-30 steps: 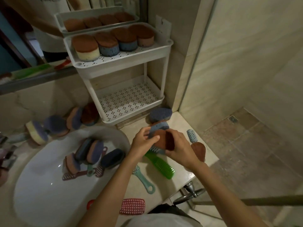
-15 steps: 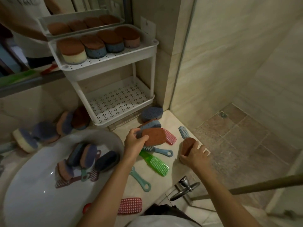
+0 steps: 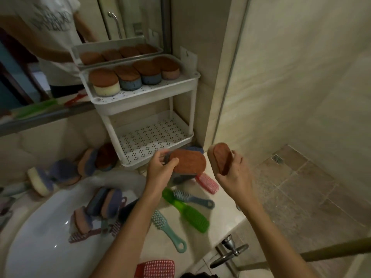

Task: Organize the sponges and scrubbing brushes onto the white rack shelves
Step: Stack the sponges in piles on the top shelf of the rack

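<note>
My left hand (image 3: 160,167) grips a brown-topped blue sponge (image 3: 189,163) just in front of the white rack (image 3: 140,101). My right hand (image 3: 234,173) holds a second brown-topped sponge (image 3: 219,158) with a pale body, lifted above the counter to the right of the rack. Several brown-topped sponges (image 3: 104,82) stand in a row on the rack's top shelf. The lower shelf (image 3: 152,137) holds nothing. Green (image 3: 186,211), blue (image 3: 192,198), teal (image 3: 166,227) and pink (image 3: 207,182) scrubbing brushes lie on the counter below my hands.
The white sink (image 3: 40,237) at lower left holds several sponges and brushes (image 3: 100,209). More sponges (image 3: 66,171) lean against the wall left of the rack. A red brush (image 3: 154,268) lies at the front edge. A chrome tap (image 3: 230,251) and the tiled shower floor (image 3: 311,187) are on the right.
My right hand picked up the brown sponge from the counter and raised it. My left hand moved its sponge up toward the rack's lower shelf.
</note>
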The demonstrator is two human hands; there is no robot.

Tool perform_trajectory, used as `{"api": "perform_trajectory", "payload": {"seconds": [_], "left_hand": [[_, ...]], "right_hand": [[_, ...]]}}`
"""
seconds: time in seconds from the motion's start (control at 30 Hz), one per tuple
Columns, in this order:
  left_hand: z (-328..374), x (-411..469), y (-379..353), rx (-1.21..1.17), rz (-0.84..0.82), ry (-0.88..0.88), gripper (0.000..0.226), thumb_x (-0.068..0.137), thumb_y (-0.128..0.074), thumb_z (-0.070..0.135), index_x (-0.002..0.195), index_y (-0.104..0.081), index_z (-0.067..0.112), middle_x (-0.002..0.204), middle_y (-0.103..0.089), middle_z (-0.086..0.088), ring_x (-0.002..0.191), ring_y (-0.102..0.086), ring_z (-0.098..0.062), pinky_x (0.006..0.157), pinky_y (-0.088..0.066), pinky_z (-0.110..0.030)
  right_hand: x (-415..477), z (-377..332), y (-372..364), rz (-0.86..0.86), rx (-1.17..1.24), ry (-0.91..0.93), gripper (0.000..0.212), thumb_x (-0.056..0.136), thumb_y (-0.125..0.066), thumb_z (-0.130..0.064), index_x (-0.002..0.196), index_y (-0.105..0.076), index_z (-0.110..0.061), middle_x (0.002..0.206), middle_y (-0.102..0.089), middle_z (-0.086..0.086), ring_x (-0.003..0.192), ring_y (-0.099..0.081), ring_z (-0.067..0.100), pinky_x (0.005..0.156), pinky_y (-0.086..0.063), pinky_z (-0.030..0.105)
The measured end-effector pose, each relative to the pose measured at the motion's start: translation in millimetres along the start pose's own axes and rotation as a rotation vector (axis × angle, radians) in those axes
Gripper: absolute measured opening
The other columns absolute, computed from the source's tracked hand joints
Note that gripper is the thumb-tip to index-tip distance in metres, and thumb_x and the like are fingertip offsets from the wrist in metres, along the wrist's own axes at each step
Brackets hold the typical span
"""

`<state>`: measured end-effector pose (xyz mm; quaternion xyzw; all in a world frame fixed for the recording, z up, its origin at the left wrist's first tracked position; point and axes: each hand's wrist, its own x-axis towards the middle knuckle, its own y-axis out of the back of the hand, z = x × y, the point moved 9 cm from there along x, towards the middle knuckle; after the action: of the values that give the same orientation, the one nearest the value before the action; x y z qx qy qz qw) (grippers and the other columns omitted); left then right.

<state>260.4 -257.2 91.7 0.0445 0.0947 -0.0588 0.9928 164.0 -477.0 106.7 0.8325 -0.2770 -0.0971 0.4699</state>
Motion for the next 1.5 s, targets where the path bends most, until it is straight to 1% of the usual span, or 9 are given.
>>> {"api": "perform_trajectory", "payload": {"seconds": [0.2, 0.33, 0.37, 0.47, 0.67, 0.83, 1.07, 1.3, 1.5], "left_hand": [[112, 10, 41, -0.023, 0.122, -0.277, 0.026, 0.088, -0.057, 0.016, 0.112, -0.052, 0.027, 0.111, -0.057, 0.002, 0.097, -0.059, -0.012, 0.072, -0.05, -0.02], [180, 17, 72, 0.034, 0.277, -0.454, 0.028, 0.09, -0.054, 0.018, 0.117, -0.053, 0.025, 0.097, -0.05, 0.017, 0.085, -0.048, 0.008, 0.061, -0.041, -0.001], [195, 20, 79, 0.053, 0.31, -0.492, 0.029, 0.09, -0.054, 0.019, 0.119, -0.052, 0.024, 0.099, -0.049, 0.017, 0.087, -0.047, 0.007, 0.066, -0.04, -0.001], [226, 33, 95, 0.14, 0.394, -0.555, 0.033, 0.091, -0.052, 0.022, 0.124, -0.049, 0.026, 0.119, -0.05, 0.003, 0.107, -0.048, -0.01, 0.085, -0.046, -0.025], [210, 82, 109, 0.545, 0.392, -0.269, 0.037, 0.094, -0.041, 0.017, 0.132, -0.043, 0.017, 0.131, -0.048, -0.015, 0.103, -0.052, -0.025, 0.069, -0.036, -0.025], [197, 95, 104, 0.805, 0.331, -0.108, 0.041, 0.094, -0.034, 0.024, 0.133, -0.042, 0.012, 0.137, -0.046, -0.017, 0.122, -0.046, -0.034, 0.095, -0.04, -0.038], [204, 94, 92, 1.179, 0.281, -0.119, 0.029, 0.091, -0.044, 0.015, 0.116, -0.058, 0.011, 0.123, -0.057, -0.016, 0.116, -0.052, -0.033, 0.094, -0.045, -0.039], [210, 93, 66, 1.071, 0.171, -0.299, 0.042, 0.089, -0.037, -0.001, 0.12, -0.06, 0.015, 0.129, -0.053, -0.013, 0.12, -0.048, -0.029, 0.096, -0.041, -0.034], [202, 95, 70, 1.034, 0.162, -0.325, 0.046, 0.091, -0.032, 0.0, 0.124, -0.059, 0.017, 0.128, -0.048, -0.013, 0.122, -0.043, -0.03, 0.102, -0.034, -0.035]], "right_hand": [[55, -98, 42, 0.113, 0.15, 0.256, 0.086, 0.07, -0.074, -0.024, 0.14, -0.026, -0.013, 0.123, -0.044, 0.014, 0.11, -0.049, 0.031, 0.086, -0.046, 0.037], [89, -160, 66, 0.199, 0.198, 0.38, 0.072, 0.074, -0.073, -0.037, 0.132, -0.035, -0.018, 0.116, -0.047, 0.013, 0.1, -0.052, 0.031, 0.079, -0.048, 0.039], [97, -173, 70, 0.21, 0.188, 0.415, 0.071, 0.073, -0.073, -0.033, 0.132, -0.036, -0.016, 0.116, -0.046, 0.014, 0.1, -0.052, 0.032, 0.079, -0.048, 0.039], [119, -205, 77, 0.234, 0.137, 0.512, 0.071, 0.072, -0.072, -0.018, 0.133, -0.036, -0.014, 0.117, -0.045, 0.015, 0.1, -0.051, 0.033, 0.078, -0.046, 0.039], [148, -242, 71, 0.176, 0.011, 0.622, 0.069, 0.075, -0.059, 0.0, 0.135, -0.032, -0.02, 0.125, -0.038, 0.013, 0.112, -0.041, 0.033, 0.088, -0.042, 0.039], [148, -267, 62, 0.132, -0.033, 0.792, 0.061, 0.076, -0.06, -0.003, 0.131, -0.04, -0.019, 0.124, -0.04, 0.012, 0.114, -0.039, 0.031, 0.091, -0.043, 0.04], [166, -266, 40, -0.079, -0.177, 0.778, 0.054, 0.082, -0.061, -0.008, 0.131, -0.042, -0.016, 0.132, -0.037, 0.017, 0.123, -0.038, 0.037, 0.1, -0.04, 0.043], [171, -264, 16, -0.288, -0.204, 0.785, 0.049, 0.084, -0.052, -0.001, 0.129, -0.047, -0.019, 0.13, -0.041, 0.014, 0.117, -0.046, 0.032, 0.093, -0.038, 0.032], [159, -253, 9, -0.269, -0.142, 0.796, 0.063, 0.08, -0.044, 0.01, 0.135, -0.047, -0.02, 0.135, -0.044, 0.012, 0.124, -0.043, 0.031, 0.101, -0.04, 0.039]]}}
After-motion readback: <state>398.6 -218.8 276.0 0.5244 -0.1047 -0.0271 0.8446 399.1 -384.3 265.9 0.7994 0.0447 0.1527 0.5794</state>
